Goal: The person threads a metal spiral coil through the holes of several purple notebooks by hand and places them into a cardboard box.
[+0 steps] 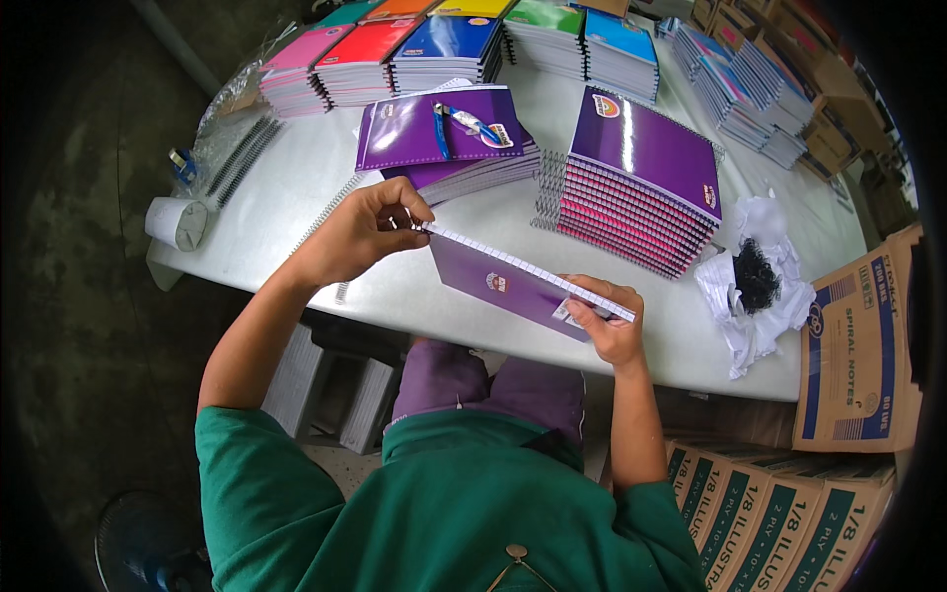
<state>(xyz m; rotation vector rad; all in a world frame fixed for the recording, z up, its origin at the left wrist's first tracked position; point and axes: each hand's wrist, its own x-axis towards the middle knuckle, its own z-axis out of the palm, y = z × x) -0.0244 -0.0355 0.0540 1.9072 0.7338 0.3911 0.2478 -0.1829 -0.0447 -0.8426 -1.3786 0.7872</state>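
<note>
A purple notebook [503,281] is held tilted over the near table edge, its white page edge with a row of holes turned upward. Wrapped round its right end is my right hand [614,321], the thumb on the cover by a small white label. At the notebook's left corner, my left hand [380,222] pinches thumb and fingertips together; what is between them is too small to make out. Beyond, blue-handled pliers [464,126] lie on a stack of purple notebooks [395,133]. To the right stands a taller stack of purple notebooks [641,158] with wire coils sticking out.
Stacks of coloured notebooks [444,39] line the far side. Loose wire coils [242,158], a tape roll [183,166] and a white cup-like roll [178,223] sit left. Crumpled paper with black wire scraps [758,276] lies right, near cardboard boxes [853,345].
</note>
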